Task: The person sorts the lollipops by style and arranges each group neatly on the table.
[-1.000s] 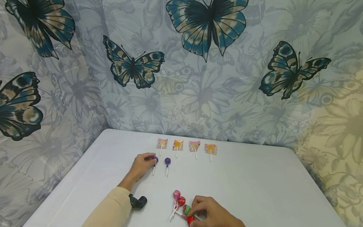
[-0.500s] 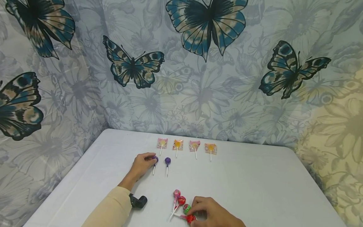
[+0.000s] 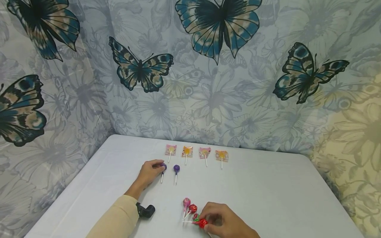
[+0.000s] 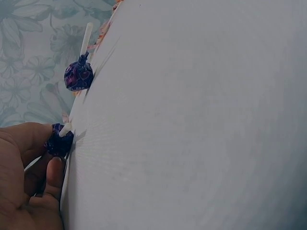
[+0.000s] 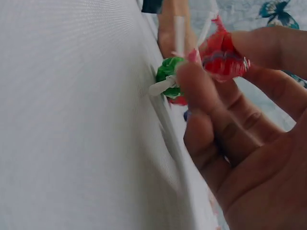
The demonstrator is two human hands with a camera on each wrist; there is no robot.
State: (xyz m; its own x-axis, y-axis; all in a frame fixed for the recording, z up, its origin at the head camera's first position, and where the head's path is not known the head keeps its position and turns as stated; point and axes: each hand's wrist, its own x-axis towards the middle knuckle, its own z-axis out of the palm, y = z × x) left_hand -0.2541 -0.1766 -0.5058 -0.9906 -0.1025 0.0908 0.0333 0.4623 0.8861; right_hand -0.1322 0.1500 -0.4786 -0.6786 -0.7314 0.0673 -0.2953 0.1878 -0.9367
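My left hand (image 3: 149, 172) pinches the purple head of a wrapped lollipop (image 4: 59, 143) lying on the table. Beside it, a second purple lollipop (image 3: 176, 168) lies with its stick toward me. Near the front edge, my right hand (image 3: 224, 218) grips the head of a red lollipop (image 5: 223, 58) between thumb and fingers, its stick pointing left. Right at those fingers is a green lollipop (image 5: 169, 73), partly covered in the head view. A pink lollipop (image 3: 186, 201) and another red lollipop (image 3: 192, 208) lie just beyond, sticks close together.
Across the back of the white table (image 3: 262, 188) runs a row of several flat-wrapped lollipops, pink and orange, among them an orange one (image 3: 221, 155). A black device (image 3: 145, 211) sits at the left wrist. Behind the table hangs a butterfly-print cloth (image 3: 214, 99).
My right hand now grips the red lollipop and has shifted it slightly up and right. The other red lollipop has moved slightly. My left hand stays on the purple one.
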